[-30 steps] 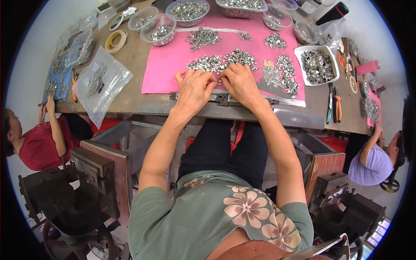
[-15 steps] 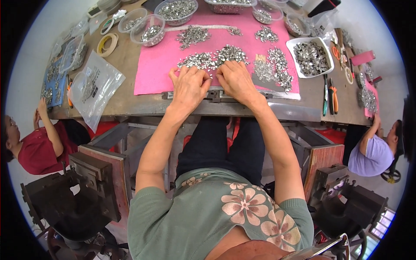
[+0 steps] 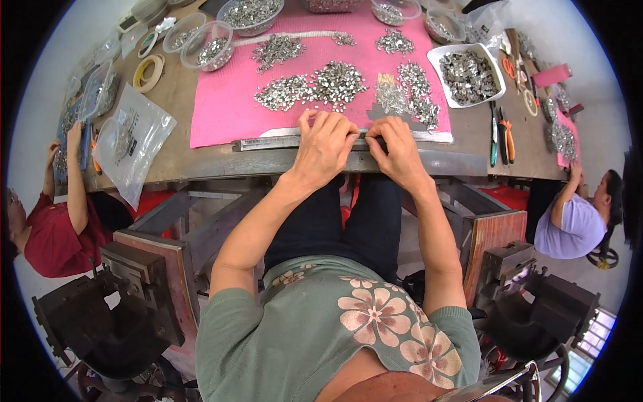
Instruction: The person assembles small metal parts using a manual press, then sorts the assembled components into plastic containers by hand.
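At the front edge of the bench, my left hand [image 3: 325,144] and my right hand [image 3: 396,149] work close together over a metal strip [image 3: 281,143]. The fingertips of each hand are pinched; what they hold is too small or hidden to make out. A small dark piece shows beside my right fingers. Just beyond my hands, several piles of shiny small metal pieces [image 3: 338,84] lie on a pink ribbed mat [image 3: 221,114]. Thin slim pieces [image 3: 390,97] form a separate pile beyond my right hand, next to a flat grey sheet [image 3: 377,112].
A white tray [image 3: 499,79] of metal pieces stands on the right, near pliers [image 3: 507,147]. Clear round tubs [image 3: 224,57] fill the far side. Tape [image 3: 158,63] and a clear plastic bag [image 3: 144,144] lie left. Two co-workers sit at the sides, one in red [image 3: 63,234], one in lilac [image 3: 569,224].
My left hand has moved right and both hands have come down from the near edge of the piles to the metal strip. The whole view has shifted slightly.
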{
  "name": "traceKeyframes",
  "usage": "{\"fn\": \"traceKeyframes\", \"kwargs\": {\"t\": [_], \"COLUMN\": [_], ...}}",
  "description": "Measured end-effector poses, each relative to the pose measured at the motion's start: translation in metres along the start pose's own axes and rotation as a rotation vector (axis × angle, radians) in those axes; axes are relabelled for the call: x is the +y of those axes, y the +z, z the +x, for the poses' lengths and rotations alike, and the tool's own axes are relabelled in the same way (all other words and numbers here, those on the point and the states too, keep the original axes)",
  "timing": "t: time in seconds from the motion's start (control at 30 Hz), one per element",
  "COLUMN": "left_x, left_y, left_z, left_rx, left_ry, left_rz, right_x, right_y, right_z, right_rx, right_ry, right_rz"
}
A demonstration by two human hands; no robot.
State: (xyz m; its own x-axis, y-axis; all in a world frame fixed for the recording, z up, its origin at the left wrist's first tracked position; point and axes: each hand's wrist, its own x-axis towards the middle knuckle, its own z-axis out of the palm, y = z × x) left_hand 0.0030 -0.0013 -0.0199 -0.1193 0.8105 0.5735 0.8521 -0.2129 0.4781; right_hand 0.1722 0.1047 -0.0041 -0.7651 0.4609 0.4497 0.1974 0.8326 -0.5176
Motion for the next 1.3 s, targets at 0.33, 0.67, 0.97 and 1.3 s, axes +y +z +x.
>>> {"fn": "traceKeyframes", "kwargs": {"t": [0.33,0.67,0.97,1.3], "left_x": [0.003,0.01,0.014,-0.013], "left_y": [0.006,0.009,0.009,-0.039], "left_z": [0.002,0.005,0.002,-0.046], "left_rx": [-0.011,-0.039,-0.004,0.024], "left_ry": [0.019,-0.044,-0.08,-0.177], "left_rz": [0.044,0.018,0.064,0.14], "right_x": [0.004,0.006,0.007,0.0], "right_y": [0.006,0.009,0.008,0.01], "right_z": [-0.011,-0.02,-0.029,-0.045], "right_rx": [0.178,0.339,0.339,0.321], "right_ry": [0.072,0.126,0.148,0.055], "right_rz": [0.096,0.067,0.062,-0.12]}}
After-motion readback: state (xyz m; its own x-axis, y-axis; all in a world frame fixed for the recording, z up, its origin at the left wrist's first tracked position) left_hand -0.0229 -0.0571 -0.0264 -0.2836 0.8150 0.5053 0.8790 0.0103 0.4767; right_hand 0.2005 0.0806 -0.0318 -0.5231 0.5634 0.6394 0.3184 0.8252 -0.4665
